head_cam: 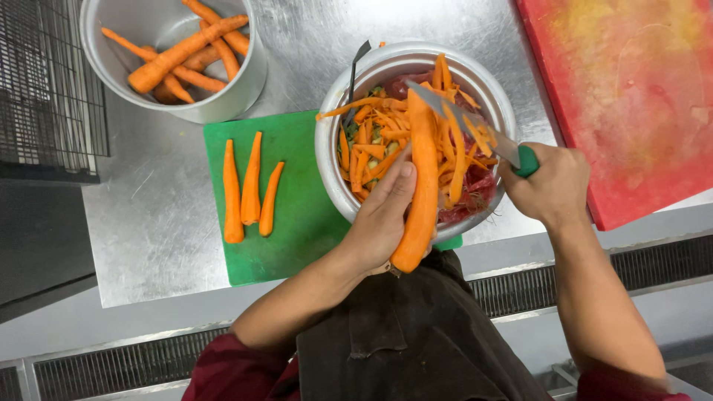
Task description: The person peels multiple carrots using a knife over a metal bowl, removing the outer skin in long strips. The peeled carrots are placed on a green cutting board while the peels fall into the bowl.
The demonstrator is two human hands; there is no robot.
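Steel counter (163, 223) carried a red board (631, 96) at the right, a green cutting board (297, 193) with three peeled carrots (251, 182), and a pot of carrots (174, 56) at the rear. Over the scrap bowl (330, 174), full of orange peelings (379, 141), the left hand (379, 223) clasped a long carrot (422, 186); the right hand (549, 186) clenched a green-handled knife (475, 126), blade against that carrot's upper end

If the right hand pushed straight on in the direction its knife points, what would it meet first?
Probably the carrot held by the left hand: the knife in the right hand already rests against its upper end, above the bowl of peelings. Depth is unclear.
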